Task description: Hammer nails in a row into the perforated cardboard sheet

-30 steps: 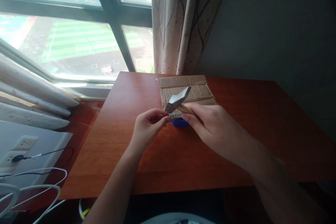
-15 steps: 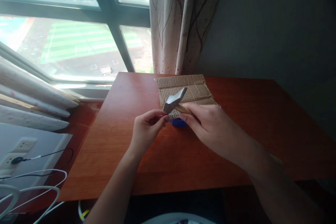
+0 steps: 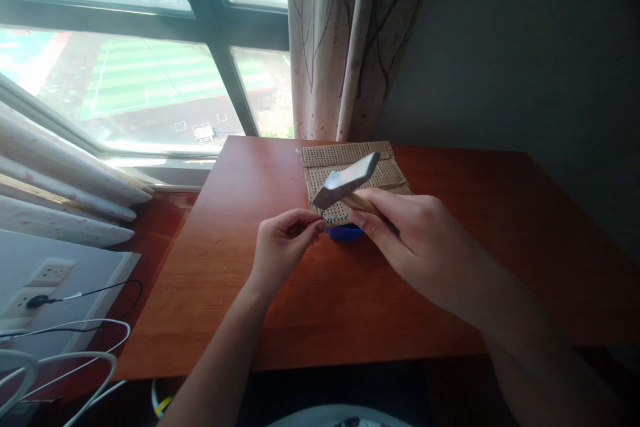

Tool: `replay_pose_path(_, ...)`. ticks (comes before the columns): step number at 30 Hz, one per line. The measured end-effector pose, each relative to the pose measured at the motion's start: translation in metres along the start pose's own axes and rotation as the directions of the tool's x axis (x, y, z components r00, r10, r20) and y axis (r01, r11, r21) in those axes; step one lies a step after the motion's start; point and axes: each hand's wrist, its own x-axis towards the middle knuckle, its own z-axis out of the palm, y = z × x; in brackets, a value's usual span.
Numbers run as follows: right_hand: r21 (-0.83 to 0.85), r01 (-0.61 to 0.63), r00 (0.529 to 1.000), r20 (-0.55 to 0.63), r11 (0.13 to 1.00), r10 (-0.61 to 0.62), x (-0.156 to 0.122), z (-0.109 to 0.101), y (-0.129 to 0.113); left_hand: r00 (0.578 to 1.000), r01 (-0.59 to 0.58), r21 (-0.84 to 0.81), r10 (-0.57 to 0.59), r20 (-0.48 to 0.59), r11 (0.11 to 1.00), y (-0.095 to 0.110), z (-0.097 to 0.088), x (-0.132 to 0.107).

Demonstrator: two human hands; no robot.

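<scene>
My right hand (image 3: 400, 223) is wrapped round the wooden handle of a hammer (image 3: 350, 180), its metal head tilted over the near left corner of a cardboard sheet (image 3: 325, 177). At that corner, my left hand (image 3: 285, 237) is closed in a pinch on a thin dark nail (image 3: 322, 215), just below the hammer head. The nail is small and partly hidden by the fingertips. The cardboard is dotted with rows of holes, and several small shiny bits (image 3: 339, 217) line its near edge. A blue container (image 3: 345, 233) shows under that edge, partly covered.
The reddish wooden table (image 3: 240, 340) spreads out on both sides of the cardboard. A window (image 3: 150, 93) and curtains (image 3: 325, 47) stand behind. White cables (image 3: 75, 360) and a wall socket (image 3: 27, 303) are at the lower left.
The hammer has lifted slightly and shifted right with my right hand, uncovering more of the near edge. My left hand keeps its pinch at the corner. The view has shifted a little.
</scene>
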Motion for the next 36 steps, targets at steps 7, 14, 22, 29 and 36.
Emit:
replay_pose_path(7, -0.028, -0.014, 1.000, 0.008, 1.000, 0.014, 0.001, 0.005, 0.005, 1.000, 0.009, 0.002, -0.009, 0.009, 1.000, 0.000, 0.000, 0.000)
replay_pose_path(14, -0.050, -0.029, 0.998, 0.048, 0.998, 0.031, 0.003, 0.009, 0.006, 0.999, 0.034, -0.012, -0.034, 0.013, 0.999, -0.001, 0.000, 0.000)
replay_pose_path(22, -0.053, -0.036, 0.999, 0.030, 0.998, 0.037, 0.004, 0.006, 0.003, 0.999, 0.038, -0.015, -0.037, 0.012, 0.999, 0.003, 0.002, 0.001)
replay_pose_path(29, -0.051, -0.023, 0.999, 0.023, 0.998, 0.024, 0.004, 0.005, 0.004, 0.999, 0.049, -0.025, -0.048, 0.018, 0.999, 0.001, 0.000, 0.003)
replay_pose_path(36, -0.041, -0.026, 0.999, 0.029, 0.999, 0.028, 0.005, 0.006, 0.007, 0.997, 0.069, -0.013, -0.069, 0.025, 0.998, 0.002, 0.001, 0.002)
